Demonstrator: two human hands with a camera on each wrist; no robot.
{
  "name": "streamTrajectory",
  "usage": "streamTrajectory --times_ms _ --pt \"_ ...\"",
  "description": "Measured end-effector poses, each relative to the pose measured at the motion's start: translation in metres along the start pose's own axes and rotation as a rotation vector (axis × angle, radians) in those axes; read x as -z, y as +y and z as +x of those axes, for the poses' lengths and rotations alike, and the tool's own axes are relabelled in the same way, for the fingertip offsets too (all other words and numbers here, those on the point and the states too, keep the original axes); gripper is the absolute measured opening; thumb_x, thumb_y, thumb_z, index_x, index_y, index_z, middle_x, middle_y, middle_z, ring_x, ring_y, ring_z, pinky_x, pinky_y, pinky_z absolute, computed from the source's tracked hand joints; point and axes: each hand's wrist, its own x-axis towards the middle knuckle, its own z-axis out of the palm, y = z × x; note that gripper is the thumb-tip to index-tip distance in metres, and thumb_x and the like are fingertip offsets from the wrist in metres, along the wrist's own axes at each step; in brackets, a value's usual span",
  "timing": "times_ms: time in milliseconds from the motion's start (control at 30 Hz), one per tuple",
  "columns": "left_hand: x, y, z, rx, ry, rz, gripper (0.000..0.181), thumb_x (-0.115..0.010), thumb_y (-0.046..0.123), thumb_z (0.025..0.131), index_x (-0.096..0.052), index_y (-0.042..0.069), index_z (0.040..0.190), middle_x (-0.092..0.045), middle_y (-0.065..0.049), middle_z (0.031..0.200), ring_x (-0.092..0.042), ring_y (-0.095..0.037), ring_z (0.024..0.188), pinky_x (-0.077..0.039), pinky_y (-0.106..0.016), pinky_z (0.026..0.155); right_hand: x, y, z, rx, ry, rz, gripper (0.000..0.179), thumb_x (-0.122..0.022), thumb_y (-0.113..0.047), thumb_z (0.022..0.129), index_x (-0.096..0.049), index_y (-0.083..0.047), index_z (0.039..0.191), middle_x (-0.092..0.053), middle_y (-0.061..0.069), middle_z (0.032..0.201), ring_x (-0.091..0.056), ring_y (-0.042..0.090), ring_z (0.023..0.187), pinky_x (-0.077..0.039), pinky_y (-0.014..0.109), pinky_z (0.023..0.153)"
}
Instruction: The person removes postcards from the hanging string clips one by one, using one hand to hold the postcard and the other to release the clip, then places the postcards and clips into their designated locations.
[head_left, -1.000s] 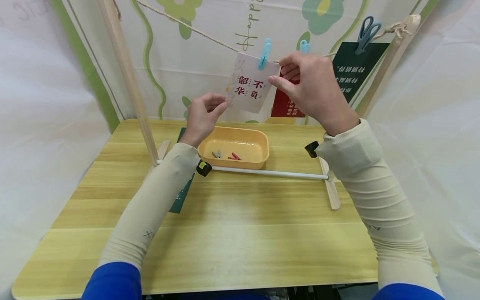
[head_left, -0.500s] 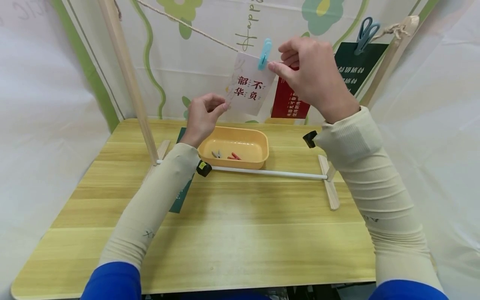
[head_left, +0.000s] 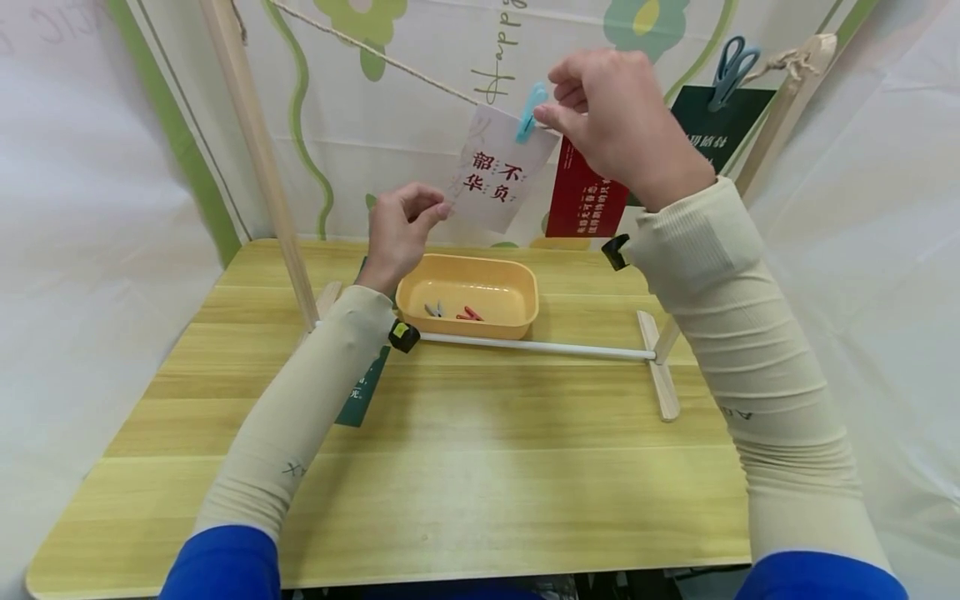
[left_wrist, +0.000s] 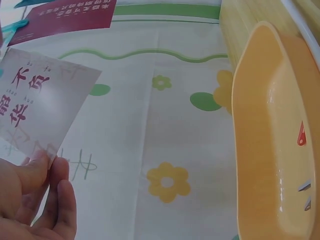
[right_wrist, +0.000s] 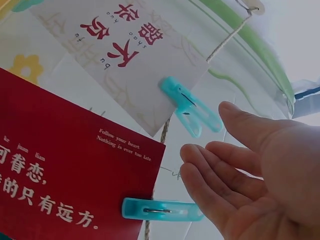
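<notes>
A white card with red characters hangs tilted from the rope, held by a light-blue clothespin at its upper edge. My left hand pinches the card's lower left corner between thumb and fingers; the left wrist view shows this grip on the white card closely. My right hand is up beside the clothespin. In the right wrist view, the thumb and fingers of the right hand are spread just behind the handles of the clothespin, with nothing between them.
A red card hangs from the rope by another blue clothespin. Farther right is a dark green card under a grey-blue clip. A yellow basket holds red and grey clips. Another green card lies below my left forearm.
My right hand has risen and moved slightly left from the red card to the clothespin on the white card. My left hand has shifted slightly left, and the white card's lower edge swings with it.
</notes>
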Motion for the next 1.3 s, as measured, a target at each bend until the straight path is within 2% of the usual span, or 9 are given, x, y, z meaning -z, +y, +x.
streamTrajectory --times_ms 100,233,433,600,833,967,1300 --pt "0.001 0.000 0.001 0.000 -0.005 0.001 0.016 -0.071 0.012 0.100 -0.075 0.001 0.110 -0.079 -0.017 0.110 -0.070 -0.010 0.089 -0.055 -0.019 0.080 0.001 -0.001 0.005 -0.017 -0.032 -0.018 0.054 -0.056 -0.031 0.108 -0.049 -0.008 0.157 -0.059 0.015 0.154 -0.059 0.032 0.137 -0.047 0.043 0.121" --pt "0.001 -0.001 0.002 -0.002 -0.009 0.005 0.016 -0.070 0.013 0.101 -0.075 0.001 0.111 -0.079 -0.016 0.111 -0.070 -0.011 0.090 -0.055 -0.021 0.082 0.001 -0.003 0.012 -0.031 -0.077 -0.012 0.053 -0.055 -0.030 0.109 -0.050 -0.009 0.157 -0.059 0.015 0.154 -0.060 0.033 0.133 -0.049 0.045 0.119" --pt "0.000 -0.002 0.001 -0.014 -0.007 0.010 0.016 -0.069 0.012 0.102 -0.074 0.000 0.111 -0.078 -0.016 0.109 -0.069 -0.013 0.090 -0.058 -0.027 0.085 -0.002 -0.006 0.021 -0.038 -0.117 -0.009 0.047 -0.053 -0.029 0.110 -0.056 -0.008 0.152 -0.062 0.017 0.148 -0.060 0.032 0.123 -0.055 0.043 0.112" --pt "-0.001 -0.001 0.001 0.001 -0.010 0.017 0.016 -0.070 0.014 0.102 -0.075 0.001 0.111 -0.078 -0.016 0.110 -0.069 -0.013 0.090 -0.056 -0.024 0.083 -0.004 -0.006 0.025 -0.054 -0.125 -0.026 0.046 -0.049 -0.031 0.111 -0.059 -0.008 0.149 -0.063 0.017 0.145 -0.060 0.031 0.120 -0.056 0.041 0.101" --pt "-0.002 0.002 0.002 0.012 -0.012 0.016 0.015 -0.070 0.013 0.102 -0.075 0.001 0.111 -0.078 -0.016 0.110 -0.068 -0.013 0.090 -0.054 -0.021 0.080 -0.004 -0.004 0.027 -0.099 -0.133 0.000 0.048 -0.047 -0.032 0.111 -0.054 -0.013 0.154 -0.058 0.011 0.155 -0.060 0.031 0.124 -0.056 0.041 0.111" --pt "-0.002 0.003 0.001 0.010 -0.016 0.013 0.016 -0.069 0.013 0.102 -0.074 0.001 0.111 -0.078 -0.016 0.110 -0.068 -0.014 0.091 -0.055 -0.021 0.082 -0.004 -0.004 0.029 -0.127 -0.109 0.019 0.045 -0.050 -0.028 0.110 -0.056 -0.014 0.152 -0.058 0.008 0.156 -0.061 0.030 0.126 -0.052 0.040 0.114" --pt "-0.001 0.006 0.001 0.003 -0.006 0.014 0.016 -0.069 0.013 0.102 -0.074 0.001 0.111 -0.078 -0.016 0.109 -0.068 -0.013 0.090 -0.055 -0.022 0.083 -0.006 -0.006 0.026 -0.103 0.040 0.044 0.035 -0.059 -0.027 0.106 -0.071 -0.007 0.133 -0.069 0.008 0.143 -0.068 0.025 0.125 -0.054 0.036 0.112"
